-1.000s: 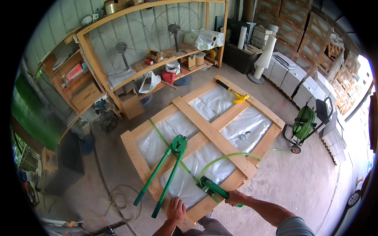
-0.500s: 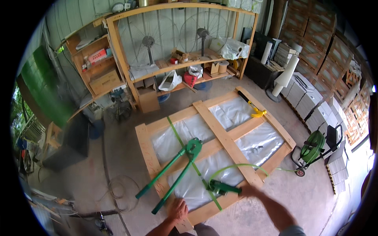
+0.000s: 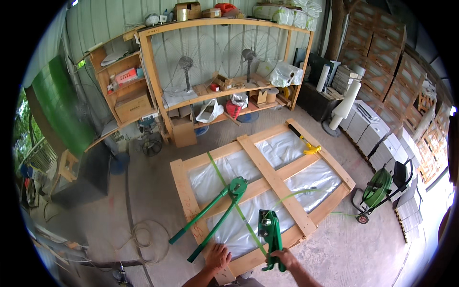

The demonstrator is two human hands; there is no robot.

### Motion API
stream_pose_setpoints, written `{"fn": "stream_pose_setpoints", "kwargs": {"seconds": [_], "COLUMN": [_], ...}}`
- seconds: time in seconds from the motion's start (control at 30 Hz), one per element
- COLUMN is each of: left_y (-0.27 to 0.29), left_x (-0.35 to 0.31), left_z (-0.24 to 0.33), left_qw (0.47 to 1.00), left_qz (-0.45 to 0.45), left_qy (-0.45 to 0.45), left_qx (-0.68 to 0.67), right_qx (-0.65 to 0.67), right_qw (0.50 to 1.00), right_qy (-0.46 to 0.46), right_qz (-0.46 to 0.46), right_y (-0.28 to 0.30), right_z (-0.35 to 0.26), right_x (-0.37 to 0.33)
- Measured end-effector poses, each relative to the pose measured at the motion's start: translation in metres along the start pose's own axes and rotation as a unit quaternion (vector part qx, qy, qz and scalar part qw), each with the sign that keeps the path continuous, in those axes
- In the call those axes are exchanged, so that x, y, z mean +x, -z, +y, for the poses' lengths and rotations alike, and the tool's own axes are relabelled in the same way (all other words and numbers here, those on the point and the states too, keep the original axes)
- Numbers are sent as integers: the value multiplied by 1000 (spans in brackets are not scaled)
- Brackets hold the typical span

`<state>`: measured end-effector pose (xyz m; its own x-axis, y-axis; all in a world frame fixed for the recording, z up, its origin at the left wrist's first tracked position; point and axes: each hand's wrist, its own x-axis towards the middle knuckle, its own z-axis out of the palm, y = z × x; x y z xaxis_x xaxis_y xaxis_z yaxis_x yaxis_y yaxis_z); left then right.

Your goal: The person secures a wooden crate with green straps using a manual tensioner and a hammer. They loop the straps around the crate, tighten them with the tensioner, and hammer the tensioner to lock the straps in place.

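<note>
A flat wooden crate (image 3: 267,174) with film-wrapped contents lies before me, crossed by a green strap (image 3: 216,168). My right hand (image 3: 287,259) grips a green strapping tensioner (image 3: 272,233), which stands upright above the crate's near edge, beside the strap. Flat on the near-left corner rests my left hand (image 3: 218,257), its fingers stretched over the wood and film. A green long-handled strap sealer (image 3: 237,187) lies across the crate, its handles reaching past the left edge. The strap's loose end (image 3: 296,192) arcs over the middle board. Near the far-right corner lies a yellow-headed claw hammer (image 3: 312,149).
A green strap reel on a wheeled cart (image 3: 377,189) stands to the right, near stacked grey slabs (image 3: 370,123). Behind the crate is a wooden shelf (image 3: 177,101) with fans and packages. A coiled cord (image 3: 148,239) lies on the floor at left.
My right hand has lifted the tensioner off the strap and turned it upright, closer to me. The loose strap end has sunk lower over the crate. My left hand stays at the corner.
</note>
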<state>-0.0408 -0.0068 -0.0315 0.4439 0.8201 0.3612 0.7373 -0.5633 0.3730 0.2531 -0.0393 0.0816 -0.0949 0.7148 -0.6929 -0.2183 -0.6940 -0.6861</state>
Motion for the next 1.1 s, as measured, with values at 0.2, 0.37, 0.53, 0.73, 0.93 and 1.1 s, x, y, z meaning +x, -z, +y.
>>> {"fn": "stream_pose_setpoints", "kwargs": {"seconds": [0.2, 0.37, 0.53, 0.73, 0.93, 1.1], "left_y": [-41, 21, 32, 85, 44, 58], "left_x": [-16, 31, 27, 24, 5, -9], "left_z": [8, 118, 114, 40, 117, 48], "left_qw": [918, 603, 706, 861, 771, 875], "left_qz": [-88, -324, -364, -449, -351, -351], "left_qy": [265, 344, 327, 106, 437, 245], "left_qx": [-281, -642, -512, -211, -303, -225], "right_qx": [-12, 1, -50, -274, -334, -366], "right_qw": [997, 995, 989, 959, 926, 927], "right_qy": [65, 100, 122, -39, 98, 80], "right_qz": [-42, -25, -66, -65, 147, 18], "right_y": [-43, -30, -38, 26, -46, 21], "right_z": [46, 80, 60, 37, 112, 80], "right_x": [-13, -22, -50, -74, -19, -24]}}
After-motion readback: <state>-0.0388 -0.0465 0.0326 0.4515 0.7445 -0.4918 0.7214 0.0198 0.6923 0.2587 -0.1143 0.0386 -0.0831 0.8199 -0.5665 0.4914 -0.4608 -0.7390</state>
